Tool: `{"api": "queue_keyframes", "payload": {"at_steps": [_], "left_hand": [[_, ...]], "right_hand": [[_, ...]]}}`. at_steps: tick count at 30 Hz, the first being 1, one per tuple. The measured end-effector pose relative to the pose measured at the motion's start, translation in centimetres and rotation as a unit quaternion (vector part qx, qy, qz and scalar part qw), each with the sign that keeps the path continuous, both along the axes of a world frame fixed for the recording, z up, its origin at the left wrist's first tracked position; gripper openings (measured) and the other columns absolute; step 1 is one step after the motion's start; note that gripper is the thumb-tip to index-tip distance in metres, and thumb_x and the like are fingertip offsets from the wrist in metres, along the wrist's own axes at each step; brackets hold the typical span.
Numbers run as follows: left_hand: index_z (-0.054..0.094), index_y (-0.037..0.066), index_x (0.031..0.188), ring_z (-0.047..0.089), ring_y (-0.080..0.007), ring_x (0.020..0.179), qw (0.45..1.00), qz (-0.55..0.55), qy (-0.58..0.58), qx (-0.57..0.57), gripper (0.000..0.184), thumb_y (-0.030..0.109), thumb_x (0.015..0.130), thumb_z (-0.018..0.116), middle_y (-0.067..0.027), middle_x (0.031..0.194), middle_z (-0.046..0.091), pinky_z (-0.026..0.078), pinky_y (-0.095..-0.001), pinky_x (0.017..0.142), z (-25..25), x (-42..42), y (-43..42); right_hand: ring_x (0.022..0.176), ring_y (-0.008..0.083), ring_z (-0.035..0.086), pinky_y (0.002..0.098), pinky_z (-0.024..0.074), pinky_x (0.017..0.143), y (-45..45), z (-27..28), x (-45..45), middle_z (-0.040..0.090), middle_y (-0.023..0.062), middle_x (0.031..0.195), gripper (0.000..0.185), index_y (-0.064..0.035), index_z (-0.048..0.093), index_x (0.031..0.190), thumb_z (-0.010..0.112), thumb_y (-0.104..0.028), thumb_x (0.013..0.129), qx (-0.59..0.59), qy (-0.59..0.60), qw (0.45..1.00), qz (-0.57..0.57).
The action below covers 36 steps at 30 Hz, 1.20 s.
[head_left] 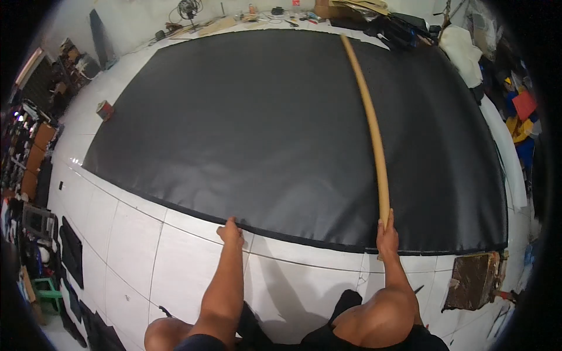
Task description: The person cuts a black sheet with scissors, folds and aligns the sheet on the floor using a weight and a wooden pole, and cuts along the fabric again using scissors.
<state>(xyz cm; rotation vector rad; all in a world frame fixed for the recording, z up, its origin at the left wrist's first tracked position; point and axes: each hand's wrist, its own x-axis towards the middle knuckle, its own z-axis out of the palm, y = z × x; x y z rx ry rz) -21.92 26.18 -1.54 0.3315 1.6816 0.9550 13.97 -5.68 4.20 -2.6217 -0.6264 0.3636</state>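
A large black sheet [252,117], smooth and leather-like, lies spread over the floor in front of me. Its near edge meets my left hand [232,232], whose fingers are closed at that edge. Across the right part of the sheet runs a long tan pole [372,120], from the far edge to the near one. My right hand [387,237] is wrapped round the pole's near end. The palm side of both hands is hidden from view.
White floor tiles [129,234] surround the sheet. A small tin [105,110] stands at its left edge, and a brown worn block [473,282] lies near its right front corner. Tools and a fan [189,9] line the far wall. Clutter and a green stool [47,292] are at the left.
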Motion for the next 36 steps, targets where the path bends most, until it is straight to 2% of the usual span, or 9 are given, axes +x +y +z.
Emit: {"api": "queue_keyframes", "payload": {"at_steps": [5,13,20,23,28,30,33,35,36], "left_hand": [[0.046,0.003,0.082,0.048,-0.0153,0.05,0.994,-0.041,-0.099,0.017,0.014,0.005,0.088,0.058,-0.0064,0.064,0.049,0.038,-0.0266,0.04,-1.1,-2.3,-0.2],[0.048,0.0,0.115,0.056,-0.0161,0.076,0.987,-0.134,-0.061,0.071,0.03,0.017,0.093,0.06,-0.0075,0.094,0.054,0.051,-0.0276,0.063,-0.9,-3.5,-2.6],[0.045,0.006,0.11,0.053,-0.0175,0.064,0.99,0.012,-0.105,0.089,0.04,0.043,0.097,0.047,-0.0101,0.087,0.052,0.047,-0.0291,0.053,-0.1,-4.1,-5.8],[0.036,0.002,0.126,0.052,-0.0203,0.068,0.994,-0.001,-0.031,0.103,0.053,0.043,0.095,0.05,-0.0117,0.09,0.049,0.047,-0.0309,0.057,1.7,-2.8,-6.9],[0.034,-0.008,0.129,0.059,-0.0328,0.094,0.956,-0.062,0.245,0.148,0.069,0.036,0.087,0.067,-0.0219,0.11,0.055,0.05,-0.0397,0.082,-1.1,-4.1,-7.8],[0.04,-0.014,0.123,0.055,-0.0399,0.106,0.939,-0.034,0.32,0.12,0.068,0.032,0.083,0.071,-0.0268,0.115,0.055,0.044,-0.0448,0.095,-0.6,-4.5,-8.1],[0.051,-0.014,0.111,0.056,-0.0401,0.103,0.881,-0.15,0.445,0.06,0.062,0.036,0.081,0.072,-0.0293,0.114,0.055,0.046,-0.0471,0.092,-2.2,-10.3,-6.8],[0.052,-0.014,0.11,0.057,-0.042,0.101,0.838,-0.184,0.514,-0.004,0.065,0.04,0.079,0.071,-0.0302,0.107,0.056,0.049,-0.0517,0.087,-1.9,-12.6,-5.4],[0.051,-0.012,0.114,0.056,-0.043,0.103,0.819,-0.192,0.54,-0.03,0.068,0.042,0.078,0.072,-0.031,0.114,0.052,0.049,-0.0522,0.088,-2.8,-13.6,-4.7]], "right_hand": [[0.093,0.0439,0.062,0.0493,0.0502,0.082,10.9,0.8,-1.0,0.062,0.0271,0.102,0.07,-0.0212,0.011,0.153,0.05,-0.037,0.096,-0.039,0.012,0.985,0.168],[0.089,0.038,0.063,0.0479,0.0508,0.078,25.7,1.3,-10.5,0.061,0.0234,0.101,0.065,-0.023,0.02,0.151,0.052,-0.029,0.095,-0.033,0.005,0.898,0.439],[0.064,0.0309,0.064,0.0415,0.0534,0.052,22.7,-3.9,-20.5,0.062,0.0171,0.08,0.073,-0.0207,0.025,0.151,0.06,-0.038,0.089,0.138,-0.103,0.771,0.613],[0.063,0.0299,0.063,0.0408,0.053,0.052,19.6,-2.0,-22.8,0.061,0.016,0.078,0.074,-0.0213,0.027,0.15,0.063,-0.037,0.087,0.056,-0.097,0.75,0.652],[0.073,0.0304,0.064,0.0431,0.0541,0.06,15.5,1.6,-22.9,0.061,0.0154,0.086,0.071,-0.0214,0.031,0.148,0.062,-0.041,0.087,0.02,0.015,0.765,0.644],[0.098,0.0347,0.061,0.0474,0.0512,0.079,14.5,3.4,-21.2,0.06,0.0183,0.11,0.064,-0.0191,0.032,0.147,0.056,-0.039,0.092,-0.085,0.1,0.766,0.63],[0.115,0.0344,0.053,0.0483,0.044,0.093,10.3,1.1,-16.9,0.058,0.0166,0.118,0.053,-0.0137,0.046,0.137,0.05,-0.045,0.094,0.022,0.105,0.855,0.508],[0.092,0.0289,0.061,0.0401,0.0503,0.075,6.6,-1.1,-13.3,0.062,0.011,0.101,0.038,-0.0099,0.06,0.122,0.066,-0.027,0.088,0.091,-0.012,0.914,0.395],[0.099,0.0322,0.059,0.0425,0.0476,0.083,4.0,-0.5,-11.4,0.061,0.0138,0.108,0.037,-0.0089,0.06,0.121,0.061,-0.029,0.09,0.075,0.052,0.936,0.341]]}}
